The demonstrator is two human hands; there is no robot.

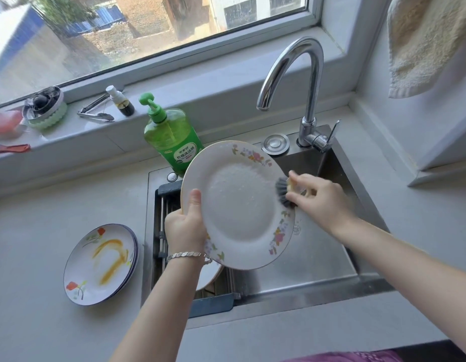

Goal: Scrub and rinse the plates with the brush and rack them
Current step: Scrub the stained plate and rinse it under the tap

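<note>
Holding the plate (239, 207) tilted over the sink (318, 257), the left hand (186, 228) is gripping its left rim, the thumb lying on the wet face and the fingers curling behind. The plate is white with a flowered border and is glistening with suds. The right hand (318, 199) is pinching the brush (283, 190) in its fingertips and pressing the dark bristles against the plate's right rim. No water is showing at the faucet (292, 74), which is standing at the sink's back right corner.

The rack (161, 231) is sitting along the sink's left side, and another plate (211, 275) is lying in it, partly hidden under the left wrist. On the counter (43, 231), just beside the sink's left edge, a stack of plates (101, 265) is waiting, the top one smeared with orange sauce.

At the counter's back edge, by the sink's back left corner, a green pump bottle (171, 137) is standing. Its label's large characters are reading 柠檬洗洁精, while the smaller print above them is too fine to read. A towel (422, 43) is hanging at the upper right.
</note>
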